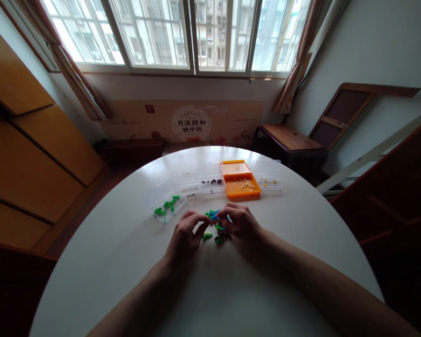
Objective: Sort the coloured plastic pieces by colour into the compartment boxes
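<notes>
A small heap of tiny building bricks (218,229), blue, green and dark, lies on the round white table (203,290). My left hand (185,236) rests at the heap's left side with its fingers curled in a pinch. My right hand (241,222) sits at the heap's right side, fingers also pinched together over the blue pieces. What each pinch holds is too small to make out. A single green brick (206,236) lies just under my left fingers.
Behind the heap stand a clear tray of green bricks (168,206), two clear trays (212,183), an orange tray (241,183) and another clear tray (268,180). Wooden panels lean at left; a bench and frames stand at right.
</notes>
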Demonstrator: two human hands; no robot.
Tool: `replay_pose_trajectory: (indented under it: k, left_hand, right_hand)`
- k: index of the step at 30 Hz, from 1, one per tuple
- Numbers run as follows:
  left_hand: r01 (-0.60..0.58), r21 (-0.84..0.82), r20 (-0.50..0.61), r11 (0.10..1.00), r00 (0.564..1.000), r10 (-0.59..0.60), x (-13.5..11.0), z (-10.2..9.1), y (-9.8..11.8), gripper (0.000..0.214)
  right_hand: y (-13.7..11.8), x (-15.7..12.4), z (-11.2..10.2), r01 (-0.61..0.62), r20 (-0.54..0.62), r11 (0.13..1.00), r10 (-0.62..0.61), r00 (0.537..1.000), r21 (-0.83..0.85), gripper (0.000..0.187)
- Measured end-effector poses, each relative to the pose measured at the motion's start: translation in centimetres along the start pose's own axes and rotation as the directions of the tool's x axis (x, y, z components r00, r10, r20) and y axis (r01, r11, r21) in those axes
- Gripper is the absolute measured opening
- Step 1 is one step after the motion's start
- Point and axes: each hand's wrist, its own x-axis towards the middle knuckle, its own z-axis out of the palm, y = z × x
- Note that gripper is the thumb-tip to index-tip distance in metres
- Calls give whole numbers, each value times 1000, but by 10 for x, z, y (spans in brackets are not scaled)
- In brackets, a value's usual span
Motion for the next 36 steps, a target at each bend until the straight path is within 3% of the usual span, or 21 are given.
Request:
replay_pose_trajectory:
  k: [7, 17, 21, 26, 29, 36]
  left_hand:
    - [4, -39, -96, 999, 995, -8, -2, -2, 3, 3]
    - [64, -52, -107, 997, 992, -70, -1, -2, 4, 5]
    - [121, 12, -236, 993, 965, -115, 0, -5, 1, 6]
    - [207, 8, -360, 978, 913, -191, 1, -9, -6, 7]
    - [258, -25, -389, 966, 888, -247, 0, -10, -9, 9]
    - [190, -22, -341, 981, 921, -186, 0, -12, -7, 6]
  right_hand:
    - [-11, 0, 9, 42, 2, 999, -42, 999, -22, 15]
    - [-22, 1, 8, 144, -37, 973, -153, 988, -178, 25]
    - [-7, 7, 3, 37, -147, 989, -59, 987, -145, 19]
    - [13, 17, -9, -154, -306, 983, 115, 945, -105, 12]
    - [21, 25, -11, -191, -302, 976, 150, 941, -109, 9]
    - [36, 57, 4, -215, -210, 951, 169, 963, -223, 10]
